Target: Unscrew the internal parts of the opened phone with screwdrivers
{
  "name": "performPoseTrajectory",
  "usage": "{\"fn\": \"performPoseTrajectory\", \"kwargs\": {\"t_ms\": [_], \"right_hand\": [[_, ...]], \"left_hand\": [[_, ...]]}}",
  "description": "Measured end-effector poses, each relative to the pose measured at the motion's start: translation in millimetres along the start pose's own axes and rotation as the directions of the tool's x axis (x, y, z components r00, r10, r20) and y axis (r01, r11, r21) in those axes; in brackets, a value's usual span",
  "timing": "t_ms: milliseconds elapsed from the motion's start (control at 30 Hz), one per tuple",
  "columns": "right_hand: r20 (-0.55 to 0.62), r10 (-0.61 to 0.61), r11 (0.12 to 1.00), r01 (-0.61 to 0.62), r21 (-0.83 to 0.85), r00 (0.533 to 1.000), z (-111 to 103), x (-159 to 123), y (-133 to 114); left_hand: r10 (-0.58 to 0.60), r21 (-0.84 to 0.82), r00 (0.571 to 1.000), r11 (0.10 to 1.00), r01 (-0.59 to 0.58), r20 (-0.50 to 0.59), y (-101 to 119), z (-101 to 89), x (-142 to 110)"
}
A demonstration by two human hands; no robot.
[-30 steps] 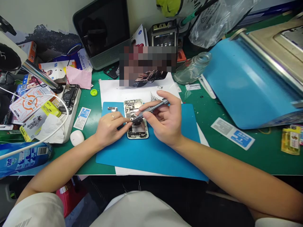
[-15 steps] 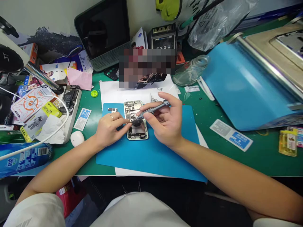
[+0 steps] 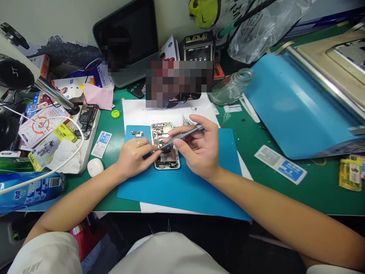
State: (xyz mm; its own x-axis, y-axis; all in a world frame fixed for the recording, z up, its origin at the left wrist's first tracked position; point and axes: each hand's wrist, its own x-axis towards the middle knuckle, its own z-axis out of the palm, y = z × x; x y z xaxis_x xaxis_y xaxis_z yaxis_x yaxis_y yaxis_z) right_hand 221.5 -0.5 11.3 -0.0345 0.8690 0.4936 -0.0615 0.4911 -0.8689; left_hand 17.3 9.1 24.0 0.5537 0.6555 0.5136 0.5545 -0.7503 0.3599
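Note:
An opened smartphone (image 3: 169, 156) lies on the blue mat (image 3: 176, 192), its inner parts exposed. In my right hand (image 3: 202, 152) is a slim grey screwdriver (image 3: 188, 133), slanting down left to the middle of the phone. My left hand (image 3: 135, 155) is closed, thumb and fingertips pinched together over the phone's left edge beside the screwdriver's tip. What those fingertips hold, if anything, is too small to tell. A dark part shows under the tip, partly covered by the fingers. Left of the phone's top sits a small metallic part (image 3: 137, 134).
Several pointed metal pieces (image 3: 186, 120) stand behind my right hand on white paper (image 3: 134, 110). A glass jar (image 3: 232, 89) lies behind. To the right is a machine with a blue sheet (image 3: 273, 99). On the left are a white earbud case (image 3: 95, 167), a cable and boxes.
The view has shifted slightly, so everything sits a little further right. Both hands keep nearly the same pose at the phone, with the screwdriver still held in the right hand.

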Motion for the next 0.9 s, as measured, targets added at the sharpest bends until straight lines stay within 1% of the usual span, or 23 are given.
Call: {"fn": "performPoseTrajectory", "kwargs": {"t_ms": [200,333,633,767,900], "right_hand": [[-0.010,-0.005,0.999,0.005,-0.034,1.000,0.1,0.3,0.7],[-0.018,-0.015,0.999,0.014,-0.039,1.000,0.3,0.7,-0.1],[-0.013,-0.032,0.999,0.032,-0.042,0.999,0.1,0.6,0.6],[-0.015,-0.018,0.998,0.017,-0.062,1.000,0.2,0.4,1.0],[-0.011,-0.023,0.999,0.022,-0.047,1.000,0.2,0.6,1.4]], "left_hand": [[-0.038,0.004,0.999,0.999,0.038,0.032,-0.2,0.5,-1.4],[-0.051,0.006,0.998,0.999,0.050,0.032,-0.3,1.0,-2.6],[-0.014,-0.013,1.000,1.000,0.014,0.007,-1.2,1.5,-2.3],[-0.019,-0.007,1.000,1.000,0.019,0.011,-1.1,1.5,-2.8],[-0.007,-0.010,1.000,1.000,0.007,-0.002,-1.3,1.9,-3.0]]}}
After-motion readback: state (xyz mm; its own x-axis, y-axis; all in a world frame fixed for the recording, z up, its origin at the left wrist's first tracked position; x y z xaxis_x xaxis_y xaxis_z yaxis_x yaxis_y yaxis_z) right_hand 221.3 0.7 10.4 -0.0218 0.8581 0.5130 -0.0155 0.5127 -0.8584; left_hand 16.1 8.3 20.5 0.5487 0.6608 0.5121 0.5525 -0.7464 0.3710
